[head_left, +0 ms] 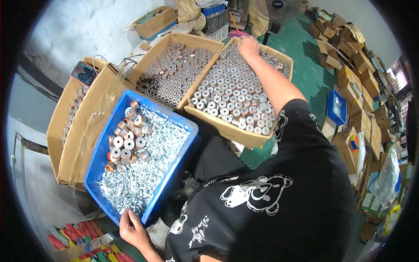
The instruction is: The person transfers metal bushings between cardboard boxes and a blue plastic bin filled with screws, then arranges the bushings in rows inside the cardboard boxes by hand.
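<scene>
My left hand [132, 229] is at the near corner of a blue plastic bin [92, 180], fingers drawn together just over the rim by the loose metal screws [131, 198]. What they hold, if anything, is too small to tell. Inside the bin, a heap of short metal cylinders with centre holes [126, 144] lies on the screws. My right hand [249, 46] reaches to the far end of a cardboard box [227, 126], its fingers closed and their tips hidden. Rows of upright cylinders with centre holes [231, 91] fill that box.
Left of that box stands another cardboard box [136, 72] full of smaller-looking cylinders. A tall carton [83, 131] with a phone-like device [84, 73] on its edge stands farther left. A fan [277, 11] is at the back. Stacked cartons [355, 87] line the right side.
</scene>
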`<state>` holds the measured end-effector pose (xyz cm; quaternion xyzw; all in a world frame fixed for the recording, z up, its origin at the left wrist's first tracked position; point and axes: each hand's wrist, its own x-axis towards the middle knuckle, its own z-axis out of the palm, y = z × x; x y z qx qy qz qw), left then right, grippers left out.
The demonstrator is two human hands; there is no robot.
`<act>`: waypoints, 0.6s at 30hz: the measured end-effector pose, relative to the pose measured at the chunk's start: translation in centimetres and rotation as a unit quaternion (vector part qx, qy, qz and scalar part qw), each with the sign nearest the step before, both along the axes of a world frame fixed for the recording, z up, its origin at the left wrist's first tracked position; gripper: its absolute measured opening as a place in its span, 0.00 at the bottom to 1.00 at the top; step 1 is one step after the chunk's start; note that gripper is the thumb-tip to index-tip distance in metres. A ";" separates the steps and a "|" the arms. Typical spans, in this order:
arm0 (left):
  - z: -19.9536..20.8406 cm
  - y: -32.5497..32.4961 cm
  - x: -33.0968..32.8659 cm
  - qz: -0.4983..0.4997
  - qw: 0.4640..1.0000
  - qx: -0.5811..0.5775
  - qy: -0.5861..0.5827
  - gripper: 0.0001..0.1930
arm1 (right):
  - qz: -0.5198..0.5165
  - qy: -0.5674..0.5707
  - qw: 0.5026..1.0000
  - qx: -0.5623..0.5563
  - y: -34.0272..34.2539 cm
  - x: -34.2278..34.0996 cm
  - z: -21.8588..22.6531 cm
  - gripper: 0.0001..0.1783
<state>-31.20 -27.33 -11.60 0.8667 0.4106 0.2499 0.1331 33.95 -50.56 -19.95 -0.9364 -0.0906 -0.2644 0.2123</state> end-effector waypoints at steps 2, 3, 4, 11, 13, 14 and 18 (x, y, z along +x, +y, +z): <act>-0.4 0.1 -0.4 -0.011 1.000 0.027 -0.012 0.11 | -0.034 0.040 0.998 -0.028 -0.5 2.5 0.1 0.20; -0.5 0.0 -0.4 -0.002 1.000 0.015 -0.010 0.11 | -0.055 0.079 0.995 -0.015 -0.9 3.5 -0.4 0.21; -0.4 0.1 -0.3 0.007 1.000 0.002 -0.008 0.11 | -0.075 0.117 0.990 -0.002 -1.3 4.8 -1.0 0.23; -0.8 0.7 -0.2 0.022 1.000 0.010 0.007 0.09 | 0.022 0.078 0.995 -0.059 -0.6 8.4 -4.9 0.24; -1.0 0.7 -0.4 0.039 0.999 -0.013 0.006 0.09 | 0.016 0.080 0.991 -0.105 0.6 7.4 -4.7 0.24; -1.0 0.7 -0.5 0.053 0.998 -0.037 0.004 0.09 | 0.091 0.104 0.989 -0.056 1.2 6.2 -4.2 0.25; -0.6 0.7 0.0 0.039 0.998 0.006 0.047 0.09 | 0.204 0.156 0.964 -0.071 1.0 2.3 -2.5 0.28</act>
